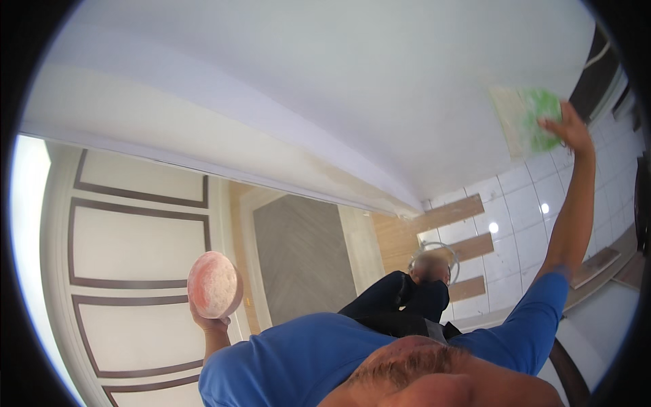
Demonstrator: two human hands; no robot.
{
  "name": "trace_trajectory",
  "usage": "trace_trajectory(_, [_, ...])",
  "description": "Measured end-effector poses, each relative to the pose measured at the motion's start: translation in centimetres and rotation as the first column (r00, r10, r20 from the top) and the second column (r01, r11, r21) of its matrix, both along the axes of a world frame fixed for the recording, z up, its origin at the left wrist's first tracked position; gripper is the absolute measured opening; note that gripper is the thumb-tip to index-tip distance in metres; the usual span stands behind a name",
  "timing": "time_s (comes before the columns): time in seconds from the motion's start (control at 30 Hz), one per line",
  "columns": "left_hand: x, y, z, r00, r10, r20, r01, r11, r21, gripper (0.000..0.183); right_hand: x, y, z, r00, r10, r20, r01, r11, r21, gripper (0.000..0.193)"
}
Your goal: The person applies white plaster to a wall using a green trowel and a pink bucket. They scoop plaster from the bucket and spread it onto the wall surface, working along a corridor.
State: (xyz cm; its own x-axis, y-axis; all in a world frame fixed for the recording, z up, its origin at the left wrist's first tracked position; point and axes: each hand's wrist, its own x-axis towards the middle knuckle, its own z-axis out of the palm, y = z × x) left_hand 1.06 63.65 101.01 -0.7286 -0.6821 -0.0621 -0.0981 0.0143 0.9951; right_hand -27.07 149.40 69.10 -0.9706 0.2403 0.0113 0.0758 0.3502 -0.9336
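My left hand [211, 324] grips a pink bowl [215, 285] from beneath and behind, out to the left at about chest height. Whitish residue coats the bowl's inside. Far off to the right, my outstretched right hand [573, 130] is closed on a broad flat putty spreader [525, 121], green on the hand side and pale along the far edge. The spreader lies at or very close to the smooth white plastered surface [434, 88]; slight blur hides whether its edge touches.
A white ledge [305, 129] runs diagonally across the white surface. Cream panels with dark frames [141, 243] line the left side. Below, my feet are beside a round rim [456, 256], near wood-look strips [451, 212] and glossy white tiles [529, 193]. A grey herringbone panel [305, 254] lies left of them.
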Motion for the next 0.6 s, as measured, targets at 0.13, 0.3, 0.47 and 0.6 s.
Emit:
trace_trajectory(0.13, [1.7,0.3,2.5,0.987,0.100,-0.124,-0.101,0.995,-0.004,0.066,10.9,-1.7,-22.8,0.958,-0.120,0.259,0.214,0.903,-0.372,0.064])
trace_trajectory(0.3, [-0.8,0.2,2.7,0.985,0.095,-0.142,-0.091,0.995,0.033,0.062,30.9,-21.5,-26.5,0.647,-0.359,0.673,0.723,0.009,-0.691,0.059])
trace_trajectory(0.47, [-3.1,1.6,3.0,0.995,0.098,0.035,-0.102,0.980,0.170,0.063,40.4,-31.1,-16.9,0.719,-0.228,0.656,0.642,-0.141,-0.753,0.043])
trace_trajectory(0.6, [-5.8,0.7,0.3,0.996,0.027,-0.086,0.006,0.930,0.366,0.066,33.0,-30.1,-7.1,0.853,-0.188,0.487,0.505,0.061,-0.861,0.040])
